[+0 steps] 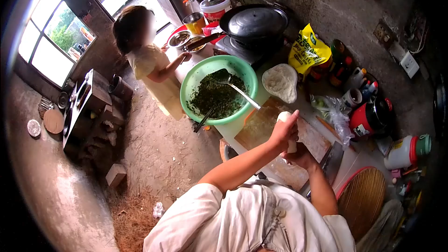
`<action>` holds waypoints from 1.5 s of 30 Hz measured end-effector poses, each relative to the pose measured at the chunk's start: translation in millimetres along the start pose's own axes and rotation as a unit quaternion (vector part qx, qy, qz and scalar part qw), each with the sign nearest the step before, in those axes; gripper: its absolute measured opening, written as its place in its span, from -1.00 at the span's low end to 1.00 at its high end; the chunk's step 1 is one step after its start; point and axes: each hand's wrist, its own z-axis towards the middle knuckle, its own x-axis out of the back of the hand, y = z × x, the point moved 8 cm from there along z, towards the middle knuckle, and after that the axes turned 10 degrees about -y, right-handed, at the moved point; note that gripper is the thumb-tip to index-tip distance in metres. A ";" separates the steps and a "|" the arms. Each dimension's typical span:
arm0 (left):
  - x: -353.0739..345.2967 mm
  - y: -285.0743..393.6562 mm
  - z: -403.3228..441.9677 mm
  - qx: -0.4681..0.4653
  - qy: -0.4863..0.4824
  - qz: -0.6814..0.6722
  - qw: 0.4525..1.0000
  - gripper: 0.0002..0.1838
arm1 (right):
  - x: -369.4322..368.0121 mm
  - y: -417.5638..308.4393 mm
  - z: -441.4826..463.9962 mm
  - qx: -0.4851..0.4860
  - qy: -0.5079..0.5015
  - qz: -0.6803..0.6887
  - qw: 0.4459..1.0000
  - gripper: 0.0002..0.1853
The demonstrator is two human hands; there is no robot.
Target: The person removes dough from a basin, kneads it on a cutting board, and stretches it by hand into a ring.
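Note:
My left hand (285, 133) is closed around a pale roll of dough (292, 147), whose upper end sticks out above the fingers. Just below it, my right hand (301, 156) is closed at the roll's lower end; its fingers are partly hidden. Both hands are above a floury wooden board (308, 135). A dark cleaver (332, 162) lies along the board's right side, near a thin wooden stick (329, 128). Beyond the board stands a green basin (254, 84) of chopped dark-green filling (214, 95), with a ladle (245, 94) in it. A bowl of flour (280, 83) is beside the basin.
Another person (151, 65) stands at the table's far left, a hand near metal bowls (179, 39). A lidded wok (256, 23) sits behind the basin. A yellow bag (308, 51), bottles and a red pot (371, 119) line the wall. A round straw lid (364, 200) is at right.

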 end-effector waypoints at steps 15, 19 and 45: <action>2.7 -0.5 1.9 0.014 -0.012 -0.057 0.998 -0.68 | -0.7 22.7 0.5 -0.097 0.019 -0.044 0.994 -0.79; 15.7 -1.5 8.6 0.037 0.046 -0.150 0.987 -0.68 | 1.1 34.4 1.2 0.046 0.048 -0.056 0.996 -0.75; -22.9 -30.3 2.9 -0.156 -0.172 0.225 0.946 -0.38 | 54.9 -48.5 -6.2 0.301 0.335 0.223 0.865 -0.23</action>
